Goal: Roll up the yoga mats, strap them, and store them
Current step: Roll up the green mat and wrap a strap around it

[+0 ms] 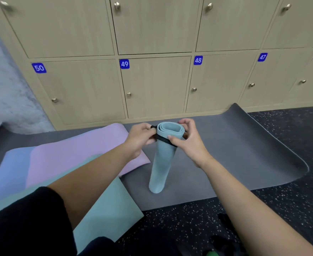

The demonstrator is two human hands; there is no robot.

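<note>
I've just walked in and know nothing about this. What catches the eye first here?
A teal rolled mat stands on end at the centre, on a grey mat spread on the floor. The left hand pinches a black strap looped near its top, while the right hand grips the roll there, thumb on the strap. Behind, wooden lockers carry blue number tags, and a pink mat lies to the left.

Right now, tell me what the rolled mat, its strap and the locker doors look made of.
The rolled mat: soft foam or rubber, matte blue-green; it curls in thick layers without creasing. The strap: black elastic or webbing, probably; thin, flat, pulled taut round the roll. The locker doors: pale wood-grain laminate or veneer, smooth, low sheen; straight printed-looking grain.
</note>
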